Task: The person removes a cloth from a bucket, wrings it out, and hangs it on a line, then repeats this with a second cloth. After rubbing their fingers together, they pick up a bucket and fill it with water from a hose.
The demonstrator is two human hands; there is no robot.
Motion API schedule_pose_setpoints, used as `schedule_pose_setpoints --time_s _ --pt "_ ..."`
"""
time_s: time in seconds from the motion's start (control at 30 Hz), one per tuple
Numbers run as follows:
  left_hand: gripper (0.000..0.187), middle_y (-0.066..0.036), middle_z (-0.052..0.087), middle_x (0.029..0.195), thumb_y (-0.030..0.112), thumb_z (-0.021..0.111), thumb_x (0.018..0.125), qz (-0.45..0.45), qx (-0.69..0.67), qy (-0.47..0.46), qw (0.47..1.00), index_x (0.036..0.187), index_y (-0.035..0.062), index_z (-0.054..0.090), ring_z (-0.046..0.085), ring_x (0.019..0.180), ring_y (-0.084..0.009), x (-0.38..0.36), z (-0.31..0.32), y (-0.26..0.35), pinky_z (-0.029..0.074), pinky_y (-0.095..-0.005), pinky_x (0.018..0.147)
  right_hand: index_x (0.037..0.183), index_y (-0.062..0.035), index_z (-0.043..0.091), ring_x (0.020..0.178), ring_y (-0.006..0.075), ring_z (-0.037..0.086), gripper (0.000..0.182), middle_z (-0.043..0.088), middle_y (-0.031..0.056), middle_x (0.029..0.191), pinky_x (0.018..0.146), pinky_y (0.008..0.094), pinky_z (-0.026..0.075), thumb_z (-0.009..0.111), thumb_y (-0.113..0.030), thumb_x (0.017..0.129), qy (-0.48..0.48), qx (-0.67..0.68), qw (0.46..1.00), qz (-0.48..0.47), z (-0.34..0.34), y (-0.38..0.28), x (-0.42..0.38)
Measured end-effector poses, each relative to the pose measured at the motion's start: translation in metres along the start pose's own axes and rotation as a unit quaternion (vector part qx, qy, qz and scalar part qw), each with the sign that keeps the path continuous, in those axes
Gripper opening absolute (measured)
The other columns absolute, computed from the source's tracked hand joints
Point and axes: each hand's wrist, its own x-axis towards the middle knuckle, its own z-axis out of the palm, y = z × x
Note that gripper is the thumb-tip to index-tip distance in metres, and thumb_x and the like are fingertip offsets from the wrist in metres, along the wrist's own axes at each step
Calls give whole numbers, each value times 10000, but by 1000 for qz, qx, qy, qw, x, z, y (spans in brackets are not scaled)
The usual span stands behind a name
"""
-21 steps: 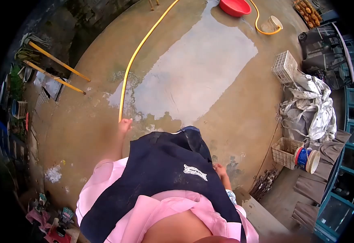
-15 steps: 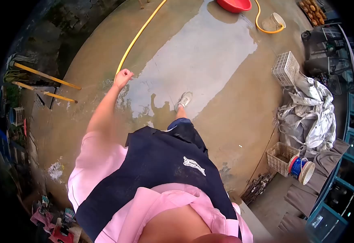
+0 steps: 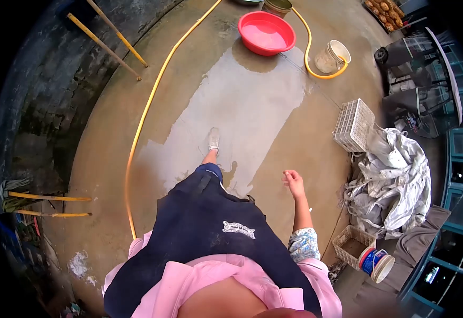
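I look down over my pink top and dark apron point(image 3: 210, 233) at a wet concrete yard. My right hand point(image 3: 294, 182) swings out in front of me at the right, fingers loosely curled, holding nothing. My left hand is out of sight behind my body. A yellow hose point(image 3: 145, 111) runs along the ground on my left and ends near my left side. One foot in a pale shoe point(image 3: 213, 140) is stepped forward onto the wet patch. Ahead lies a red basin point(image 3: 266, 33) with water in it.
A pale bucket point(image 3: 332, 56) stands right of the basin, inside a loop of hose. On the right are a white plastic crate point(image 3: 353, 125), a crumpled grey tarp point(image 3: 390, 180), a small basket point(image 3: 351, 245) and a tipped paint tin point(image 3: 375, 263). Yellow-handled tools point(image 3: 109, 40) lean on the left wall.
I have walked forward toward the red basin. My left hand, raised at the hose before, has dropped from view; my right hand has swung forward into view.
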Motion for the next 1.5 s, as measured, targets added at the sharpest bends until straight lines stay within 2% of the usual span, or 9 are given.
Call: schedule_pose_setpoints --time_s 0.23,0.43,0.57,0.73,0.97,1.1,1.2,1.33,1.5 --pt "158 1 620 804 267 614 865 25 -95 48 994 919 128 563 571 604 -103 94 7 316 442 -238 510 975 -88 606 736 124 622 177 622 -15 900 623 271 481 578 -245 898 -19 -40 991 125 -40 -61 152" --pt "203 22 636 919 317 525 933 357 -33 36 933 1042 149 560 587 633 -74 99 104 846 439 -201 513 991 -83 603 697 159 642 216 651 35 945 590 288 500 586 -270 883 103 117 957 243 -93 -58 197" --pt "160 -13 642 932 213 515 943 519 36 -8 854 1042 105 580 573 641 -64 35 197 1072 436 -183 543 1007 -72 598 683 173 648 214 654 58 978 574 298 508 576 -237 873 130 155 924 326 -149 -55 251" --pt "171 9 641 959 236 502 943 489 77 -59 867 1066 138 568 577 671 -59 59 328 1138 436 -198 568 1005 -64 595 666 164 623 205 641 48 953 532 297 501 572 -203 856 135 151 922 331 -215 -81 391" --pt "259 -57 632 941 222 547 878 103 387 -118 909 1108 111 510 604 672 -156 152 387 1042 485 -309 572 1014 -63 598 781 110 608 208 621 2 915 672 249 478 571 -236 902 200 174 962 65 -326 -269 499" --pt "236 -43 633 927 259 531 891 21 469 -109 876 1087 128 516 607 664 -155 186 427 1133 479 -305 560 1014 -68 598 801 110 614 189 624 2 926 674 250 479 549 -222 914 348 248 902 62 -322 -275 481" --pt "225 -32 634 917 287 518 901 59 473 -95 874 1071 140 520 608 658 -155 204 487 1224 475 -303 551 982 -76 604 769 113 626 187 631 1 925 638 257 485 547 -239 912 426 341 818 183 -306 -245 454" --pt "217 -19 635 904 323 502 914 266 404 -145 863 1050 156 526 611 649 -154 233 642 1360 468 -300 539 905 -101 615 657 120 625 153 628 -3 831 513 268 475 594 -247 863 380 315 806 328 -243 -161 418" --pt "169 -12 616 913 208 498 923 442 255 -231 828 1075 135 504 584 641 -100 90 850 1468 436 -204 526 924 -119 639 579 146 627 125 640 21 751 466 283 493 570 -196 853 323 462 699 439 -222 -146 412"
